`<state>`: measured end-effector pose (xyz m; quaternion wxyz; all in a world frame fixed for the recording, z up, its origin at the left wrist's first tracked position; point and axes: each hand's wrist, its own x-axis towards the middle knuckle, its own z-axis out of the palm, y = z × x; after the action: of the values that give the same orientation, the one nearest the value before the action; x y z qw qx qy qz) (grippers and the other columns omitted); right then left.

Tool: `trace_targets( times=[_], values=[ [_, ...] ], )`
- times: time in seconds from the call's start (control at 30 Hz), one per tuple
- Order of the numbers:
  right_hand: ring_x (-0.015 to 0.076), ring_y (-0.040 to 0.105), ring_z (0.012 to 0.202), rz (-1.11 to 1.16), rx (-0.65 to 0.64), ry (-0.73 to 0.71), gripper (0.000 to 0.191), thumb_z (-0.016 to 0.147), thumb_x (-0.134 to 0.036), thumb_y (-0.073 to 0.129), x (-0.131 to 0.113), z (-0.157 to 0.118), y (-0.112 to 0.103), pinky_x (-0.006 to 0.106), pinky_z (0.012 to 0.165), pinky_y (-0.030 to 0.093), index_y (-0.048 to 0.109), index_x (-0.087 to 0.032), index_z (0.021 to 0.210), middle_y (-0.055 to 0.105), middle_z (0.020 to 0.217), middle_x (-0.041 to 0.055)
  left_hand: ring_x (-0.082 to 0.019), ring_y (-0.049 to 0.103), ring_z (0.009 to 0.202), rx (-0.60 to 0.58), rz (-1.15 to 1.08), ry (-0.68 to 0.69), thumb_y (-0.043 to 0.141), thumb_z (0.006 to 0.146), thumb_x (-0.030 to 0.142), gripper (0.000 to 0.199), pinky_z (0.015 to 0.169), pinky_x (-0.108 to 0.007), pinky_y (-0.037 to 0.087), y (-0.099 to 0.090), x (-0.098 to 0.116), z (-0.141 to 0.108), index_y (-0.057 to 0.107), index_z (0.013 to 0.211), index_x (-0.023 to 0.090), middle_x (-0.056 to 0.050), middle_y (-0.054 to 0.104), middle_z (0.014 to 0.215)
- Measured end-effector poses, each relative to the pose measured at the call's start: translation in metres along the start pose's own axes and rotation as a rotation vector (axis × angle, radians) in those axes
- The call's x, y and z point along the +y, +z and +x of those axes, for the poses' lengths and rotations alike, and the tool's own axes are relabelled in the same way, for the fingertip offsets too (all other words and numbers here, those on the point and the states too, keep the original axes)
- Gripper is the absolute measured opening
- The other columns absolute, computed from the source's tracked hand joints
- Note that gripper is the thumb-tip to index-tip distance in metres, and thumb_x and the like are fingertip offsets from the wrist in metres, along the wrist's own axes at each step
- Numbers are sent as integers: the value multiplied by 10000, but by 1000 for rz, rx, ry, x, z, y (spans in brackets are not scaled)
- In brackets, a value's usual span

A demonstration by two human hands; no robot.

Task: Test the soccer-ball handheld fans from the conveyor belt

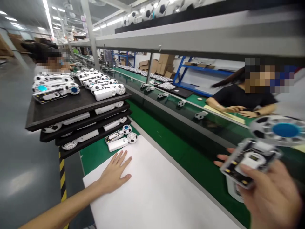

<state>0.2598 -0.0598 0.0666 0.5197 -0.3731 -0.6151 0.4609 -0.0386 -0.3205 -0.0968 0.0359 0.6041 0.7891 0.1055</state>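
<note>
While my left hand (114, 173) lies flat on the white sheet (154, 194), my right hand (269, 190) fingers pinch the light, fragile-looking open fan (259, 152) by its handle edges.

Both arms are bare, with no sleeve in view. The left hand (114, 174) on the near left wears no glove, ring or watch, its forearm uncovered. The right hand (269, 194) on the near right is likewise ungloved, its fingers (252, 173) bare and blurred
</note>
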Motion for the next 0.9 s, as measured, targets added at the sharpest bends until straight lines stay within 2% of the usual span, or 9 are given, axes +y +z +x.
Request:
trace_targets(
  times=[0.1, 0.17, 0.23, 0.3, 0.37, 0.5, 0.63, 0.77, 0.9],
  values=[
    [314, 721, 872, 178, -36, 35, 479, 717, -283, 785, -14, -8, 13, 437, 630, 638, 589, -312, 1152, 639, 1205, 130, -358, 229, 1497, 14, -2, -36, 510, 927, 488, 649, 1200, -557, 243, -2, 3, 6, 387, 1523, 263, -109, 236, 1634],
    [307, 719, 886, 201, -78, 13, 529, 706, -297, 804, -17, -11, 17, 403, 617, 639, 563, -288, 1177, 631, 1229, 122, -366, 322, 1455, 26, -7, -51, 551, 898, 424, 535, 1192, -565, 263, -9, 12, 18, 552, 1385, 203, -145, 393, 1553],
    [284, 711, 893, 203, -115, -2, 552, 729, -311, 792, -17, -13, 18, 381, 632, 636, 539, -278, 1219, 621, 1244, 114, -344, 346, 1444, 59, -25, -16, 520, 911, 355, 417, 1206, -552, 246, -14, 26, 37, 619, 1272, 172, -155, 454, 1500],
    [253, 698, 891, 197, -143, -11, 575, 775, -311, 756, -17, -16, 19, 364, 656, 626, 501, -289, 1289, 606, 1262, 107, -318, 284, 1480, 104, -48, 60, 463, 945, 327, 420, 1219, -532, 230, -15, 40, 60, 590, 1314, 175, -149, 385, 1553],
    [226, 677, 890, 202, -179, -26, 610, 823, -302, 711, -20, -19, 20, 349, 675, 609, 441, -310, 1369, 588, 1282, 102, -329, 210, 1507, 143, -47, 118, 442, 964, 356, 492, 1215, -547, 222, -7, 51, 85, 511, 1423, 193, -148, 278, 1612],
    [208, 638, 891, 248, -234, -74, 663, 860, -298, 667, -25, -25, 20, 346, 695, 576, 355, -341, 1444, 570, 1298, 90, -413, 193, 1494, 157, 15, 88, 412, 973, 492, 585, 1177, -652, 184, 26, 56, 118, 433, 1505, 250, -139, 273, 1615],
    [197, 623, 835, 348, -244, -24, 646, 853, -283, 661, -29, -25, 14, 342, 670, 553, 375, -332, 1431, 603, 1233, 81, -394, 200, 1498, 139, 46, 93, 352, 977, 568, 622, 1173, -650, 186, 51, 44, 127, 344, 1542, 309, -75, 238, 1629],
    [179, 632, 758, 486, -299, 69, 657, 817, -273, 681, -33, -26, 10, 331, 641, 531, 393, -302, 1407, 628, 1171, 81, -372, 184, 1507, 139, 62, 84, 353, 965, 607, 650, 1185, -620, 184, 56, 37, 127, 334, 1542, 308, -60, 222, 1634],
    [178, 638, 813, 570, -272, 12, 723, 763, -213, 710, -35, -27, 10, 311, 653, 518, 378, -299, 1400, 594, 1243, 81, -347, 149, 1520, 121, 64, 66, 341, 954, 642, 669, 1200, -594, 155, 59, 35, 128, 309, 1545, 331, -39, 213, 1640]
  ],
)
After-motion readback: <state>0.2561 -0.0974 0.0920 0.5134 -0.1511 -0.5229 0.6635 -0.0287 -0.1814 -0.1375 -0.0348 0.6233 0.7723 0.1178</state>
